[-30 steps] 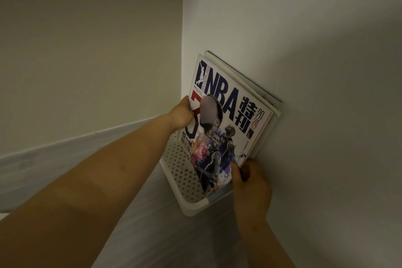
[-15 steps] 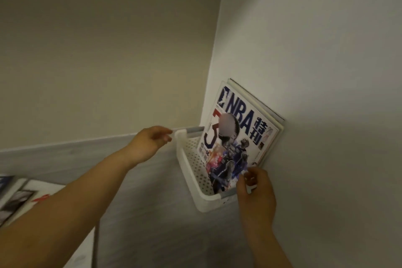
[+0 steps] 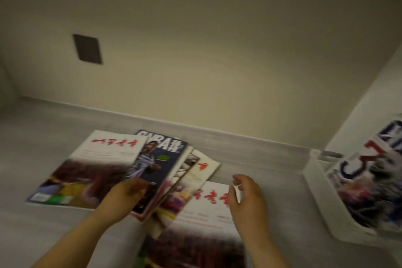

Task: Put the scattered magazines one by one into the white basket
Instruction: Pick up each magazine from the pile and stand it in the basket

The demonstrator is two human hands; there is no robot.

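Several magazines lie scattered and overlapping on the grey surface (image 3: 43, 128). A blue basketball magazine (image 3: 161, 159) sits on top of the pile. My left hand (image 3: 124, 196) has its fingers curled on that magazine's lower edge. To its left lies a white magazine with red characters (image 3: 97, 163), and a similar one (image 3: 202, 213) lies nearer to me. My right hand (image 3: 248, 196) hovers over this nearer one, fingers apart and holding nothing. The white basket (image 3: 315, 172) stands at the right against the side wall, with the NBA magazine (image 3: 369, 172) upright inside it.
A beige back wall runs behind the pile, with a dark rectangular plate (image 3: 87, 48) on it. Two more magazines (image 3: 202, 167) fan out from under the blue one. A white side wall (image 3: 369, 98) closes the right side behind the basket. The picture is motion-blurred.
My view has swung left from the basket to the pile. Both hands left the NBA magazine standing in the basket. My left hand now grips the blue magazine; my right hand hovers open.
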